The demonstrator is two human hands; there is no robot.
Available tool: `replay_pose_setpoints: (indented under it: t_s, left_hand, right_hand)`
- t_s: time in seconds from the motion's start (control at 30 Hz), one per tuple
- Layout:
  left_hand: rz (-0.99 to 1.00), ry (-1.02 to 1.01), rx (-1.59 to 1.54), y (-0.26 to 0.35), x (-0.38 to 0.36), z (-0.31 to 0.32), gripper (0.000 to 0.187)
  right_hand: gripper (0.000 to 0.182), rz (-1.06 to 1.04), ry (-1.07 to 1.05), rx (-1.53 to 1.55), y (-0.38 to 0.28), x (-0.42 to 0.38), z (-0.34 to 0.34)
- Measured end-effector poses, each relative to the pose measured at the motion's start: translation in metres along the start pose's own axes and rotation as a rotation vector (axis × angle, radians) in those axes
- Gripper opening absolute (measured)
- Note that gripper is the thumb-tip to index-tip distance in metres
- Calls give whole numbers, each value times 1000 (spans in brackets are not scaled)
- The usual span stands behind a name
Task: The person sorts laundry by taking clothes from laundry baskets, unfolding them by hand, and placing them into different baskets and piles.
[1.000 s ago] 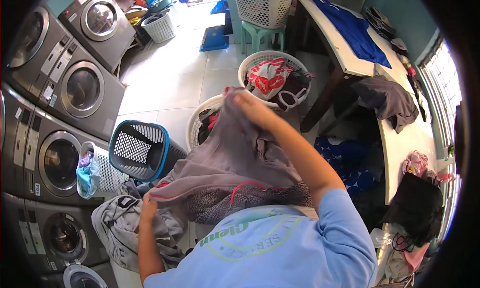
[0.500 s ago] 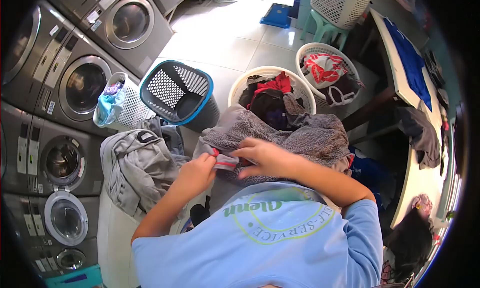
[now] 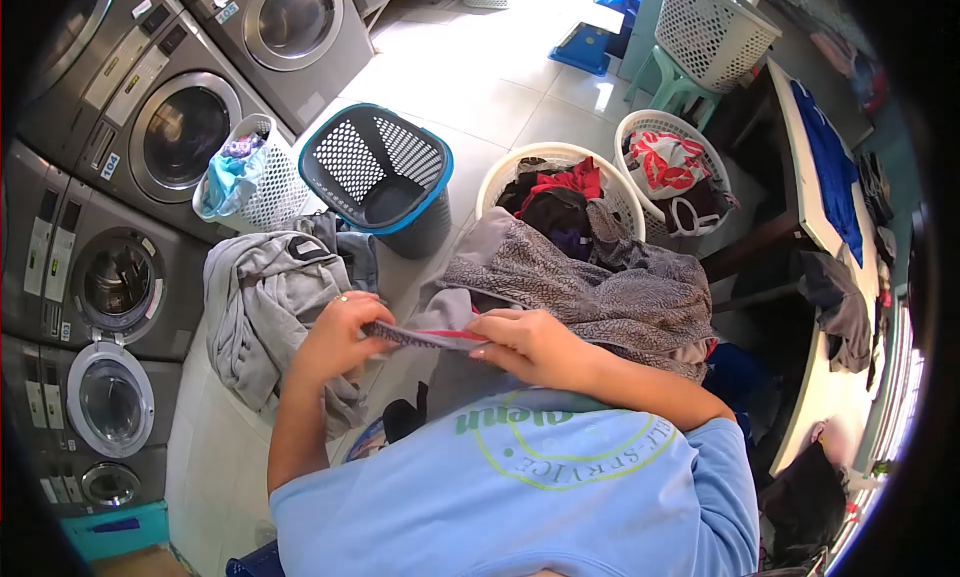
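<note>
A grey-brown patterned garment [image 3: 600,297] with red trim lies bunched across my lap, its far side by a white basket of clothes [image 3: 635,192]. My left hand [image 3: 345,337], a ring on one finger, pinches one end of the garment's narrow edge band. Closed on the same band farther right is my right hand [image 3: 530,347], thumb and fingers pressed together. The band stretches between both hands, with a red strip showing. A pile of light grey clothing [image 3: 265,307] sits left of my left hand.
Ahead stands a dark grey basket with a blue rim [image 3: 448,162]. A white basket [image 3: 280,192] holds light blue cloth near the stacked machines [image 3: 185,137]. Another basket of clothes [image 3: 722,167] stands farther right, beside a table [image 3: 800,417] with clothes on it.
My left hand has moved left and slightly up, drawing the garment's edge out between the hands. My right hand now pinches the edge, where its fingers were spread before.
</note>
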State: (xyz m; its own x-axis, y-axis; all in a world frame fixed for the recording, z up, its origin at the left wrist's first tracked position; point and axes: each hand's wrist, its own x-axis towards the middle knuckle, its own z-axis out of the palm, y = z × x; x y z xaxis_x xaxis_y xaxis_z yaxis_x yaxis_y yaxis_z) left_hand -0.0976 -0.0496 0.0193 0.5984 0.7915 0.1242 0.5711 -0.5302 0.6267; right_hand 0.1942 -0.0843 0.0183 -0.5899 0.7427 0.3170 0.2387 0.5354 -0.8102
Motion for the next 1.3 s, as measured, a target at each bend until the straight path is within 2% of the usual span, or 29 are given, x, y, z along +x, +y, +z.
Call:
replay_pose_setpoints:
  t_s: [0.03,0.07,0.13,0.17,0.2,0.27,0.3,0.33,0.4,0.43,0.47,0.53,0.6,0.63,0.67,0.73,0.83,0.87,0.9,0.93,0.97,1.03,1.13,1.17,1.23,1.27,1.3]
  left_hand:
    - [-277,-68,-212,-2,-8,-3,25]
    - [-281,-68,-212,-3,-10,-5,25]
    - [-525,-126,-559,-7,-12,-14,25]
    - [-520,-103,-645,-13,-13,-14,24]
    - [-526,-93,-641,-15,-13,-16,24]
    - [-473,25,-710,-18,-11,-18,22]
    - [-446,58,-722,-20,-11,-17,21]
    - [-447,63,-719,-22,-11,-14,21]
    - [-369,148,-910,-25,-8,-6,18]
    - [-368,149,-909,-20,-5,-4,18]
    - [-302,153,-858,-11,-2,-1,16]
    - [-233,148,-809,5,2,-1,15]
    - [-162,106,-673,21,1,-2,14]
    - [-253,39,-746,29,-2,-2,14]
    - [-251,38,-750,30,-2,-1,14]
    - [-245,-85,-702,32,-4,-1,12]
    - [-193,-86,-580,35,2,5,9]
    - [-192,-89,-577,34,2,7,9]
    - [-275,-118,-602,33,2,11,9]
    - [-358,-147,-626,32,2,15,9]
    - [-358,-150,-626,30,4,20,9]
    - [-153,-94,-537,25,10,32,12]
    - [-235,-5,-396,20,15,40,14]
    - [-237,-8,-401,12,16,44,14]
    - [-277,52,-413,-4,17,52,18]
    - [-276,50,-418,-5,18,56,18]
    - [-378,99,-601,-3,20,59,18]
  right_hand:
    - [19,6,47,76,1,-2,0]
    - [19,6,45,80,0,-5,0]
    - [17,199,70,111,-1,-10,-2]
    - [16,319,40,107,-1,-12,-5]
    - [16,310,33,111,7,-15,-4]
    - [18,420,124,233,29,-23,0]
    - [23,451,24,241,32,-26,-6]
    - [23,447,22,241,34,-29,-4]
    - [32,336,-141,316,35,-38,2]
    - [38,353,-345,270,24,-33,-8]
    - [38,354,-344,270,27,-32,-8]
    - [42,132,-433,158,34,-34,-5]
    - [41,161,-344,217,39,-33,-1]
    - [40,264,-267,205,42,-25,-3]
    - [40,365,-190,194,47,-17,-5]
    - [34,265,38,-129,73,7,-5]
    - [24,341,18,-303,89,55,-7]
    - [24,175,12,-300,107,67,0]
    - [24,8,6,-297,122,75,9]
    - [24,9,9,-297,138,80,21]
    - [26,62,-87,-332,154,84,33]
    - [33,236,-314,-408,160,89,43]
    - [31,310,-419,-461,155,81,44]
    - [31,315,-422,-459,163,77,46]
    - [24,163,-148,-325,175,68,49]
    - [24,169,-150,-327,176,64,47]
    - [21,259,-38,1,175,59,44]
